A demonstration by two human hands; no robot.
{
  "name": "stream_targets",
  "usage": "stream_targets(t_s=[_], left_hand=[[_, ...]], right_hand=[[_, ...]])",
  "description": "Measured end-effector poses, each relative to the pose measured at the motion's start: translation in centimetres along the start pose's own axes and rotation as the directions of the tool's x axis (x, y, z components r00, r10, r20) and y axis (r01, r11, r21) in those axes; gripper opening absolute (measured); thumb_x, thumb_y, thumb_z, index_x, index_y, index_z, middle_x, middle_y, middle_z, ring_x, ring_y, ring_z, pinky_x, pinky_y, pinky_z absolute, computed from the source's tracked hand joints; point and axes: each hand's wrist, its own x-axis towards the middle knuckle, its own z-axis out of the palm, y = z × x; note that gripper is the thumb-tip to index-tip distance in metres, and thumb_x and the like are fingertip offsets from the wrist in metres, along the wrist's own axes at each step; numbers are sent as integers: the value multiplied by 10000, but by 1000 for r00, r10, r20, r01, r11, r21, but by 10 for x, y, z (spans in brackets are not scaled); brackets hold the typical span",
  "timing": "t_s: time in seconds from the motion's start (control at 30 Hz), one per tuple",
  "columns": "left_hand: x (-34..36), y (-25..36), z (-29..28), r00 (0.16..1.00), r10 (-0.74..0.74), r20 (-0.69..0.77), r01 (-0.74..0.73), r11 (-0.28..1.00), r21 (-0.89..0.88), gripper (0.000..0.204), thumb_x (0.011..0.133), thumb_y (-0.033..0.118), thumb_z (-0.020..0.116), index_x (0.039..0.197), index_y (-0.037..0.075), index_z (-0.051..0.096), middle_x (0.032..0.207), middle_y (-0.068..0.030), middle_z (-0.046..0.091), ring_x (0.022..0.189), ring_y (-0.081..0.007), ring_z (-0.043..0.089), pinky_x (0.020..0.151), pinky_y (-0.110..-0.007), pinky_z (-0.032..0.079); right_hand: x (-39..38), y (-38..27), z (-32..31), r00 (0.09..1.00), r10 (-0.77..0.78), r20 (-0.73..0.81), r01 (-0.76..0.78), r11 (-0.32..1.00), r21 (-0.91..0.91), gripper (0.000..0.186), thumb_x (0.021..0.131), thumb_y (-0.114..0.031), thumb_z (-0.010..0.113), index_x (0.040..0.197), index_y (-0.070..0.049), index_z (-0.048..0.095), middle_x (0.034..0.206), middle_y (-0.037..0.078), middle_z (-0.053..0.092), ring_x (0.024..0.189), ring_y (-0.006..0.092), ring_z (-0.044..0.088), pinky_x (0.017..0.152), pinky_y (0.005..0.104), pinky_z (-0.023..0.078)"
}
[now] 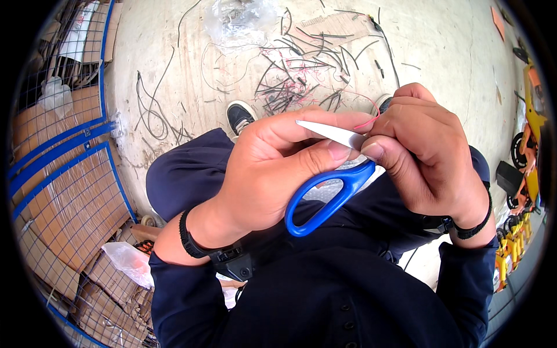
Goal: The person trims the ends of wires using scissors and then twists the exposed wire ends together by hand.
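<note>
A pair of scissors with a blue handle is held in front of my lap, its pale blade pointing up and left. My right hand is closed, the thumb pressing where blade and handle meet. My left hand is closed on the other side, its thumb and forefinger brought together along the blade. A thin red wire curves by my right fingertips and passes to my left forefinger beside the blade. What lies between the left fingertips is partly hidden. One handle loop shows, hanging below my hands.
Black and red wire scraps lie on the concrete floor beyond my shoes, near clear plastic and flat cardboard. A blue mesh cage with cardboard stands at left. Yellow and orange equipment lines the right.
</note>
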Motion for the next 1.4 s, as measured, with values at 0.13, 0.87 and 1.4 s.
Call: stream_targets(t_s=[0.13, 0.87, 1.4], left_hand=[[0, 5, 3, 998, -41, -38, 41, 999, -5, 280, 878, -5, 573, 1143, -93, 596, 1031, -157, 648, 808, -128, 626, 630, -185, 470], [3, -1, -6, 997, 61, -37, -58, 996, 68, 284, 934, 85, 564, 1186, -41, 594, 988, -102, 653, 703, -84, 547, 592, -213, 439], [-1, 0, -4, 999, -12, -42, 15, 997, 77, 230, 935, 123, 575, 1096, -39, 599, 859, -109, 654, 627, -93, 545, 550, -216, 433]], right_hand=[[0, 1, 1, 999, -11, -35, 11, 1000, -2, 85, 816, -86, 635, 786, -10, 613, 668, 65, 587, 577, 235, 509, 660, 324, 395], [1, 1, -14, 855, 517, 36, -365, 551, 750, 452, 898, -357, 609, 1056, 61, 542, 667, -30, 416, 645, 56, 407, 578, 202, 378], [5, 4, 6, 920, 374, 119, -345, 629, 697, 209, 889, -162, 662, 870, 6, 539, 673, -9, 504, 571, 51, 450, 504, 202, 345]])
